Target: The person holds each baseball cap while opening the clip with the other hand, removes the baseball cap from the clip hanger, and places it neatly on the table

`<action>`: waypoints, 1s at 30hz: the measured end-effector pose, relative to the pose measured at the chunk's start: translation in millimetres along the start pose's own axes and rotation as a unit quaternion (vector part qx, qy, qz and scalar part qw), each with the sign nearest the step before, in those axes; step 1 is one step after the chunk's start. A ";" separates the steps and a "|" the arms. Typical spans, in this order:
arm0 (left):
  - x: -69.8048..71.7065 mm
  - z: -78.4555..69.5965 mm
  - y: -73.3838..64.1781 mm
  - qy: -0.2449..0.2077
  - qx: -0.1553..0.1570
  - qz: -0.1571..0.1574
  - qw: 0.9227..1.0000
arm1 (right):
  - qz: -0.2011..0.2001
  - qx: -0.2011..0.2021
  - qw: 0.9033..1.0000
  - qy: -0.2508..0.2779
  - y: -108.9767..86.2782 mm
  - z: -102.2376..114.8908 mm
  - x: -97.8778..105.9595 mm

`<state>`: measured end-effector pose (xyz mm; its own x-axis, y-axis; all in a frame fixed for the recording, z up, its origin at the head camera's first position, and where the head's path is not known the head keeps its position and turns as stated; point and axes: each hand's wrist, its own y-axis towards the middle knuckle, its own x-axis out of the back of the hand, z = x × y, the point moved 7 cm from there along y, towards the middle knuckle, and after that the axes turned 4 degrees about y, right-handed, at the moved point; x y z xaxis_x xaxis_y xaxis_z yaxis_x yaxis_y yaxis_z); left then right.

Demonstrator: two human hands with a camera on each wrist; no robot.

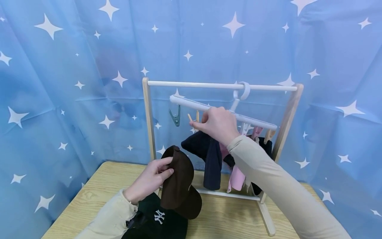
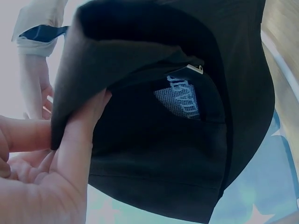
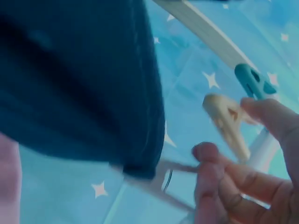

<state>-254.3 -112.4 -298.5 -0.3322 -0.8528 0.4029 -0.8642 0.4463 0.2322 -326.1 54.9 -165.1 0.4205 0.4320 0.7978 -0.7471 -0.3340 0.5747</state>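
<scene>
My left hand (image 1: pixel 153 181) pinches the rim of a brown baseball cap (image 1: pixel 179 179), which hangs tilted with its brim downward. The left wrist view looks into the cap, showing its sweatband and a white mesh label (image 2: pixel 180 100). At the light-coloured clip hanger (image 1: pixel 191 103), my right hand (image 1: pixel 219 122) reaches around a beige clothespin (image 3: pixel 226 123). Thumb and fingers stand apart about it in the right wrist view. A dark navy cap (image 1: pixel 212 162) hangs beside that hand, held by a greyish clip (image 3: pixel 182 179). A green clothespin (image 1: pixel 175 117) dangles near the hanger's left end.
A wooden rack (image 1: pixel 148 116) with a white top bar (image 1: pixel 194 85) stands on the table (image 1: pixel 95 186); the hanger hooks over it and slopes down rightward. Pink and black items hang behind my right forearm. Beneath the brown cap lies a dark cap (image 1: pixel 149 215) with a white logo.
</scene>
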 end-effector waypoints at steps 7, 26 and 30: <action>5.3 6.1 -5.9 -0.010 0.015 0.003 1.000 | -0.095 0.058 0.993 0.047 0.3 -22.7 22.1; 2.4 23.3 -19.6 -0.084 0.050 0.017 0.995 | -0.037 0.160 0.986 0.021 0.6 -32.2 4.7; -3.4 28.0 -23.2 -0.096 0.056 0.024 0.994 | -0.023 0.152 0.988 0.024 -0.3 -30.6 1.5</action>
<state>-243.7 -127.4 -330.0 -0.4300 -0.8723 0.2328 -0.8789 0.4634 0.1132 -341.0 81.3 -169.6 0.4191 0.4897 0.7646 -0.5366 -0.5457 0.6436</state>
